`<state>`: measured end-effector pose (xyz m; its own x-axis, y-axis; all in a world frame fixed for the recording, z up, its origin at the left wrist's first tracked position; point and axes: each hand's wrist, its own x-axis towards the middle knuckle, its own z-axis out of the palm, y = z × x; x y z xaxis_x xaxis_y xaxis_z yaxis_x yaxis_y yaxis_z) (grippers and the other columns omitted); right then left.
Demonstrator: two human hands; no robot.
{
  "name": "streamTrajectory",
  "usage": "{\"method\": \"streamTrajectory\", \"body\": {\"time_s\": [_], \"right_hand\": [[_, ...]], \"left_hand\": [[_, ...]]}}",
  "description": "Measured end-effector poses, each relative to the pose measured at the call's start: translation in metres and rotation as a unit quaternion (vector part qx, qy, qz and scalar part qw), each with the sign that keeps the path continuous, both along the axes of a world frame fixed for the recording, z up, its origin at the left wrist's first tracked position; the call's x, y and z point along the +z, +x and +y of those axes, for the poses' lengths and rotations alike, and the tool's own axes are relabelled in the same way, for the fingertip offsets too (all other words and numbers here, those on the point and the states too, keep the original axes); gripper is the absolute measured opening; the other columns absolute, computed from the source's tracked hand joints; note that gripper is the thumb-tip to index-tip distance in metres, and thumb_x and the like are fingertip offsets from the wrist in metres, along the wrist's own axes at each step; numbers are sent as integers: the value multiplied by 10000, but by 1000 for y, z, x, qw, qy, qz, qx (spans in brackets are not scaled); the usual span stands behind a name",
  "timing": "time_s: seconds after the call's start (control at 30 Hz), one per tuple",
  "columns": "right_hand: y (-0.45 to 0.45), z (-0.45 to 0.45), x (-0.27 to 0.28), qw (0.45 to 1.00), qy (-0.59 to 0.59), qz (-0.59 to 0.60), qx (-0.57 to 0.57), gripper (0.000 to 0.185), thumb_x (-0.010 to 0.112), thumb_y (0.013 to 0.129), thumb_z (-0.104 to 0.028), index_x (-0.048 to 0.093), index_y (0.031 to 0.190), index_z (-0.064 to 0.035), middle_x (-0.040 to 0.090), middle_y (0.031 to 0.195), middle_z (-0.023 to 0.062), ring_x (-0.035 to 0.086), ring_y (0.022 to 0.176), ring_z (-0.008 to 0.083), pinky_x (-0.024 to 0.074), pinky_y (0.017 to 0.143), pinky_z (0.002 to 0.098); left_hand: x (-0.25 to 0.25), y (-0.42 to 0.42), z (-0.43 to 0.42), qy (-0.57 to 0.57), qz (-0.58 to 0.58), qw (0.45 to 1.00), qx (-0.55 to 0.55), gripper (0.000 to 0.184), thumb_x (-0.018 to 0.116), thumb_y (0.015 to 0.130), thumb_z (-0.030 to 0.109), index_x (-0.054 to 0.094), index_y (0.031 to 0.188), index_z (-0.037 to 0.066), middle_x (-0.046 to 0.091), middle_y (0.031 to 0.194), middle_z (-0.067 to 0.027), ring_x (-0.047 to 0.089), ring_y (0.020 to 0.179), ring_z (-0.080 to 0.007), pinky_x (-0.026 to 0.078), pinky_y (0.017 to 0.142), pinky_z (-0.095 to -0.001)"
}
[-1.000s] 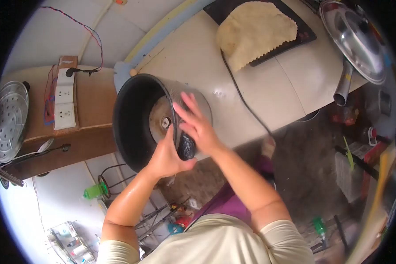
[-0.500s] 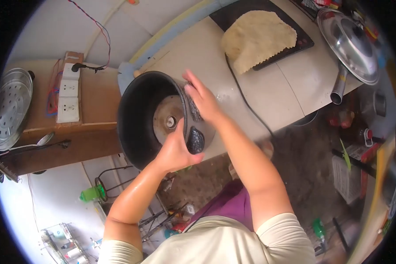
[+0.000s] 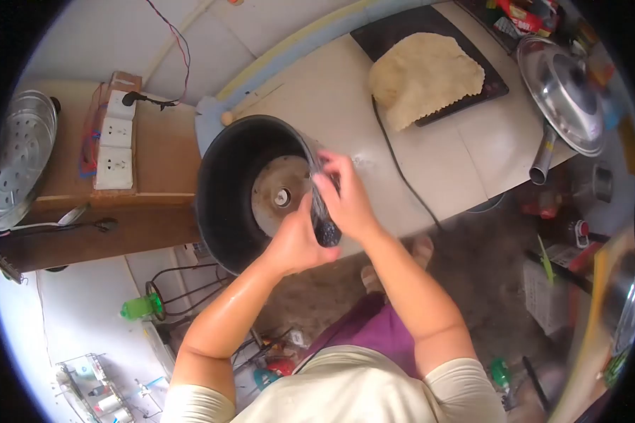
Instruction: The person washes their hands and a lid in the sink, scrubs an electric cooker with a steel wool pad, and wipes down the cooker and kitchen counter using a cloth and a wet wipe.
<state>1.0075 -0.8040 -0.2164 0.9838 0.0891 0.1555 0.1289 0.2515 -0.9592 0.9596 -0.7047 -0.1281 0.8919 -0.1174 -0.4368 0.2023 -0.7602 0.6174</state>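
Note:
A large black pot (image 3: 226,190) lies tipped toward me at the counter's left end, its open mouth and round brown inner base showing. My left hand (image 3: 294,240) is closed at the lower right of its rim, thumb toward the inside, beside a dark, wet-looking object (image 3: 327,233) whose kind I cannot make out. My right hand (image 3: 346,194) touches the pot's outer side just right of the rim, fingers bent around something dark and shiny. What lies under both palms is hidden.
A ragged flat sheet, like dough, (image 3: 427,77) lies on a black cooktop (image 3: 497,88). A metal lid (image 3: 561,92) stands at the right. A dark cable (image 3: 402,169) crosses the counter (image 3: 310,92). Sockets (image 3: 114,162) and a perforated metal tray (image 3: 21,155) are at the left.
My right hand has moved from spread fingers over the pot's side to bent fingers near the rim. My left hand stays at the rim. The whole view has shifted a little.

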Motion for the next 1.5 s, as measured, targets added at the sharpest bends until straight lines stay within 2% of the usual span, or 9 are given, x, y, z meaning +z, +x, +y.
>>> {"method": "streamTrajectory", "body": {"time_s": [0.3,0.43,0.47,0.63,0.8,0.93,1.13,1.27,1.5], "right_hand": [[-51,-27,34,966,-249,-67,-9,136,650,726,-111,610,840,-48,568,1087,174,544,964,346,438,842,402],[-39,-32,42,945,-313,-94,-18,138,662,713,-122,626,832,-62,611,972,127,575,888,317,463,792,380],[-42,-30,40,939,-329,-96,-31,135,663,711,-122,625,828,-67,610,981,117,575,894,314,465,791,381],[-94,-10,59,878,-436,-169,-103,76,649,717,-126,603,770,-97,594,1070,62,570,935,302,488,761,416],[-31,-6,36,891,-449,19,-63,37,597,742,-95,595,771,-72,608,935,103,588,840,314,487,709,393],[-66,-5,42,908,-373,-122,-148,47,577,763,-106,585,780,-63,598,869,116,588,746,345,477,672,420],[-35,9,36,868,-487,62,-69,184,506,836,-177,586,786,-20,606,768,193,598,672,344,482,631,427],[-20,-8,34,918,-103,360,129,291,462,883,-241,593,825,12,577,657,129,571,539,211,469,419,359],[-47,-14,42,941,-25,311,134,372,490,899,-327,561,828,30,555,667,71,543,519,157,457,384,311]], "left_hand": [[-5,-8,9,-84,-72,993,-35,908,722,549,169,259,1302,-37,602,920,-213,601,868,-366,481,752,-377],[22,-34,33,133,-42,975,-171,857,729,594,210,294,1301,-4,600,917,-222,595,856,-369,477,723,-424],[28,-45,36,167,-81,964,-191,614,686,651,171,431,1179,-12,603,831,-241,598,797,-376,473,692,-455],[-9,-55,50,204,-141,954,-170,380,696,667,184,513,924,-29,596,662,-205,595,665,-385,467,599,-456],[-12,-59,53,188,-164,951,-183,314,687,666,166,517,847,-28,589,641,-210,592,651,-386,467,595,-455],[-14,-56,54,184,-170,949,-193,301,688,661,156,512,819,-31,585,637,-212,589,650,-389,466,595,-455],[-13,-54,55,187,-165,949,-193,299,699,655,149,507,797,-31,582,651,-225,591,666,-388,466,608,-454],[-11,-51,52,183,-164,951,-185,305,709,650,154,510,789,-31,582,658,-226,591,678,-390,465,620,-457],[-11,-47,51,187,-140,957,-172,327,711,656,164,527,825,-46,589,680,-236,593,695,-389,465,634,-450]]}}
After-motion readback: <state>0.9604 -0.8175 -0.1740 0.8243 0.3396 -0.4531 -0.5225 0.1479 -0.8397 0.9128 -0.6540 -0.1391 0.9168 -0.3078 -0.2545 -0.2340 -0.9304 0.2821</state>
